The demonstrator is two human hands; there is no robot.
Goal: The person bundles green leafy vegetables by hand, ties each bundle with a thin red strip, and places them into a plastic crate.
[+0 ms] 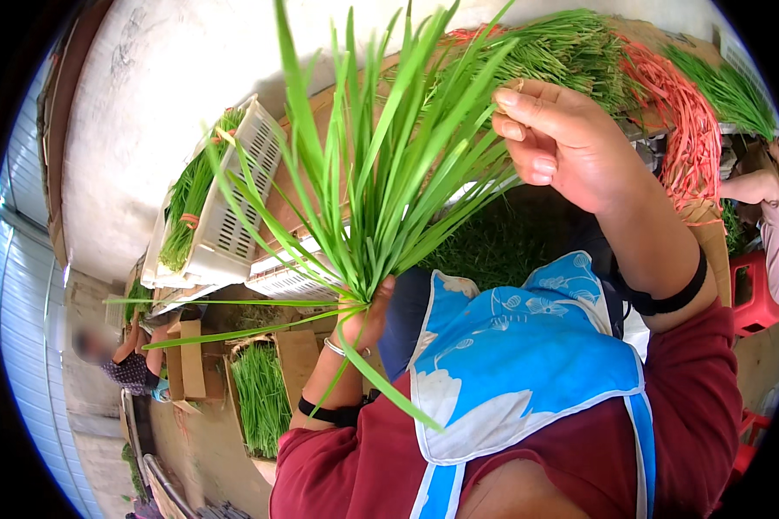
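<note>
My left hand is closed around the base of a loose bunch of long green leaves, which look like garlic chives. The leaves fan upward, and a few stray blades hang out to the left and down over my arm. Raised at the upper right, my right hand has thumb and forefinger pinched together on a small pale brown scrap, probably a withered leaf piece. Its fingers are beside the leaf tips on the bunch's right side. A blue patterned apron covers my lap and chest.
A white plastic crate holds tied green bundles. More greens and red ties lie along the bench. Cut leaves fill a cardboard box. One person sits at left, another at right by a red stool.
</note>
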